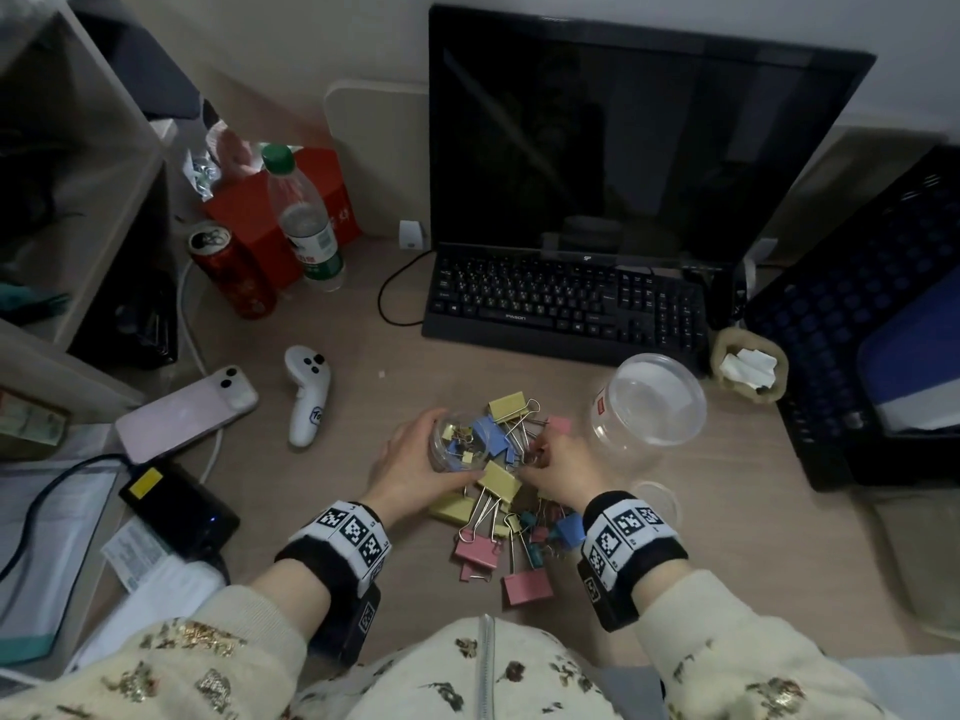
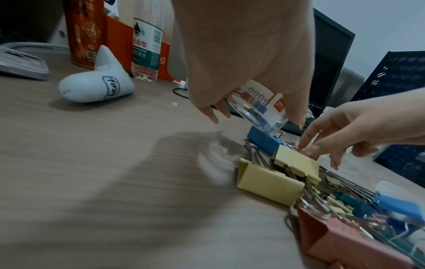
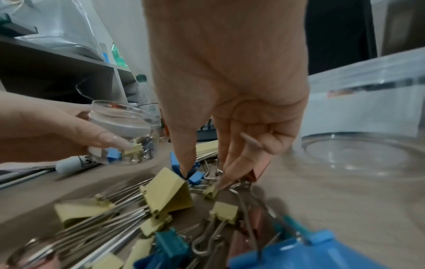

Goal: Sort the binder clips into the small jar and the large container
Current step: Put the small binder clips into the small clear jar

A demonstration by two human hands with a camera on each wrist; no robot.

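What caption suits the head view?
Left hand holds small jar; right hand picks among binder clips.

On the desk (image 1: 322,407) — a dark monitor (image 1: 623,148) behind a black keyboard (image 1: 566,301). At left: a red can (image 1: 231,272), a water bottle (image 1: 306,220), a white controller (image 1: 307,394), a pink phone (image 1: 184,413) — a blue crate (image 1: 852,324) at right.
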